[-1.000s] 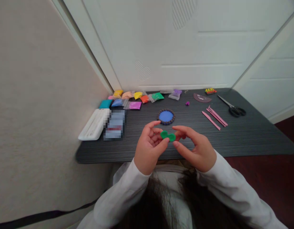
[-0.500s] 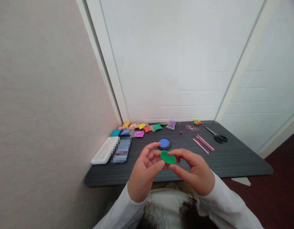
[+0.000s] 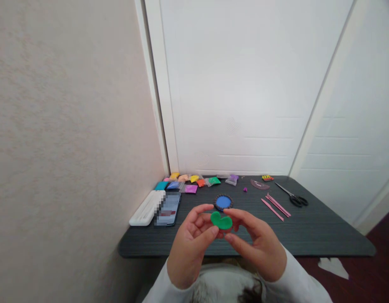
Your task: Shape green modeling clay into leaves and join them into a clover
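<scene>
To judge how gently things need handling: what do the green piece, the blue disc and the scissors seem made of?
Green piece: probably soft modelling clay, matte, judging by its even colour and rounded edges.
Blue disc: perhaps clay too, given its flat, dull face; too small to be sure.
Scissors: likely metal blades, grey and slim; black handles, perhaps plastic.

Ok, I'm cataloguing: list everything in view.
two-lobed piece: 1, green, left hand
beaded disc: 1, blue-brown, centre
plastic packets: roughly ten, multicoloured, back left
flat case: 1, white, left
phone: 1, dark, left
lump: 1, purple, back
curved sheet: 1, pinkish, back right
small item: 1, multicoloured, back right
slim tools: several, pink, right
scissors: 1, black-handled, right
tabletop: 1, dark, beneath
walls: several, pale, left, back
scrap: 1, white, floor
hands: 2, white sleeves, front
</scene>
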Demonstrator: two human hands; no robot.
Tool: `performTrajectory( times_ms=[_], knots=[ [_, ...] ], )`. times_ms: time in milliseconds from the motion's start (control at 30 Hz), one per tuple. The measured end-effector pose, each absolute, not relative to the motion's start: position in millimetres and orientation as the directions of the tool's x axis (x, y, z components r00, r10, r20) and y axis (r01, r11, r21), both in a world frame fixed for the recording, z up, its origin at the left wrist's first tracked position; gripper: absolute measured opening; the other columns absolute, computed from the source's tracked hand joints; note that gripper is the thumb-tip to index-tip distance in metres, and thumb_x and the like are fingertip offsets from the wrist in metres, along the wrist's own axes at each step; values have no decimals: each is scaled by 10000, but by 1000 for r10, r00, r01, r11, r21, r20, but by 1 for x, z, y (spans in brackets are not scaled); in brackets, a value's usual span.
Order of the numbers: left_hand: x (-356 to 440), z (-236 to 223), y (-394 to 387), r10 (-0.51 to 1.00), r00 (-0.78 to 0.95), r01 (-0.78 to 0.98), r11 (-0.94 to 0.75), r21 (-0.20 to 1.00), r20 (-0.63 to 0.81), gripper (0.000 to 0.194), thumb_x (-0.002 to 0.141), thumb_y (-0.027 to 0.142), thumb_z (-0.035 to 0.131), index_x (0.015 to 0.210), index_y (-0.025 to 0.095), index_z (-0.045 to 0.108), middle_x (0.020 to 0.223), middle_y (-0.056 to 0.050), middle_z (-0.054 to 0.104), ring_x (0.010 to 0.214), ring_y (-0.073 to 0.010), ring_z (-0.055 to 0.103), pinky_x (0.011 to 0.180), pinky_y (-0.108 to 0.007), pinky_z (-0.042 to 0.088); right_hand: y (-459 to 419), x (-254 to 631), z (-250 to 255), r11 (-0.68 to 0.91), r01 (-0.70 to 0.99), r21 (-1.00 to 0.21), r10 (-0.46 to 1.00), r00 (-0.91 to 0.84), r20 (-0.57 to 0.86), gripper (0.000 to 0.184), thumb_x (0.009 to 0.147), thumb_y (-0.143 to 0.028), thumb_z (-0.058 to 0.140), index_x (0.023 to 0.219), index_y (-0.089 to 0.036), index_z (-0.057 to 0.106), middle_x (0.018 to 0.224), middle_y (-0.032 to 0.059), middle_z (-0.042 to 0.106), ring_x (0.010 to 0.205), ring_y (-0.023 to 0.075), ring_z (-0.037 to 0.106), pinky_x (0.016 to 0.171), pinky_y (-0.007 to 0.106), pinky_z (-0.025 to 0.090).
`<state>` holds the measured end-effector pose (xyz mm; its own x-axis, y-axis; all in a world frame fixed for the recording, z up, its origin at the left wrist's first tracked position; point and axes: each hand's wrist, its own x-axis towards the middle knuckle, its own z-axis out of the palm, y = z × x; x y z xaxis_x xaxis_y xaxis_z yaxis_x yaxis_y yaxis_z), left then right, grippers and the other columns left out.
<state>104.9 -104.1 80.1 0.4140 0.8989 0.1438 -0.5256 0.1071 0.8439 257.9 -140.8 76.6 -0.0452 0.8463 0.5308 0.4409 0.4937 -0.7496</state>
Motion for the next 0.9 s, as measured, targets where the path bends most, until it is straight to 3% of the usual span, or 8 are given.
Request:
performTrajectory(
  times_ms=[233,633,900],
  knots=[
    [114,63,-90,931,362,-505,157,849,43,314,690,87,637,972,162,523,821,-23,649,739,-114,621,656,-222,479,-125,271,56,453,372,-810,876,-14,483,327,770,-257,573,1093,-231,533,880,24,627,795,146,556,755,312,450],
    [115,62,-96,906,414,-480,136,867,87,242,706,103,626,929,172,566,835,-12,651,704,-90,605,617,-195,462,-127,269,55,481,324,-815,860,5,510,216,768,-233,576,981,-207,596,818,20,638,746,128,568,711,280,451],
    [114,66,-99,905,421,-490,161,857,70,227,653,116,674,865,156,600,788,-18,655,695,-107,608,610,-206,463,-130,270,54,508,308,-805,845,5,535,239,762,-243,593,1000,-225,581,837,19,637,776,135,561,727,284,449]
  ],
)
